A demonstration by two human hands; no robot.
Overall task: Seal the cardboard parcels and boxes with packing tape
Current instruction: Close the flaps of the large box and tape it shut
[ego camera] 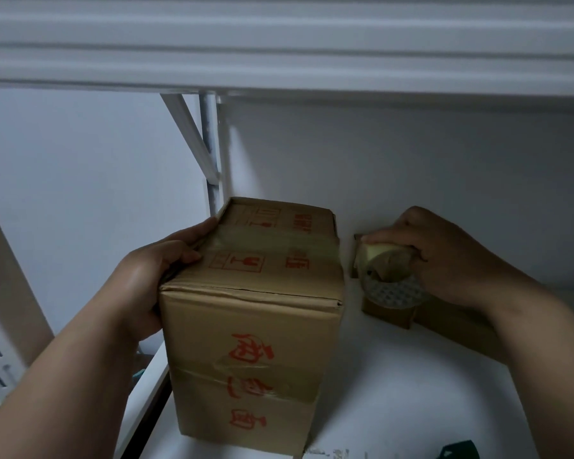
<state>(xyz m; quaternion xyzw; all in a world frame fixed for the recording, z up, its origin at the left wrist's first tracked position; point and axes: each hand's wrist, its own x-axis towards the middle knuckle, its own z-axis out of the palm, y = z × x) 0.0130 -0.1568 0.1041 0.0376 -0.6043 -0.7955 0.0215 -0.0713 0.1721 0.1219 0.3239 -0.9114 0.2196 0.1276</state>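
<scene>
A tall cardboard box (251, 329) stands upright on the white shelf (395, 392), near its left edge. Red characters are printed on the near face and on the top. A strip of clear tape (262, 241) runs across the top from left to right, and another strip crosses the near face lower down.

The left hand (153, 276) grips the upper left edge of the box. Its fingers (193, 235) are together and lie bent over the top edge, touching the left end of the tape strip, while the palm is against the left side.

To the right of the box, a little apart from it, the right hand (444, 256) holds a tape roll (390, 276). The fingers are curled over the roll from above and the thumb presses on its left upper part. The roll sits on a small flat box (390, 314), which lies on the shelf close to the far wall (411, 160). I cannot tell if the roll is in a dispenser.

Above is another white shelf, and a white post (212, 144) with a slanted brace stands behind the tall box. At the near right edge a dark green thing (458, 452) is partly visible.
</scene>
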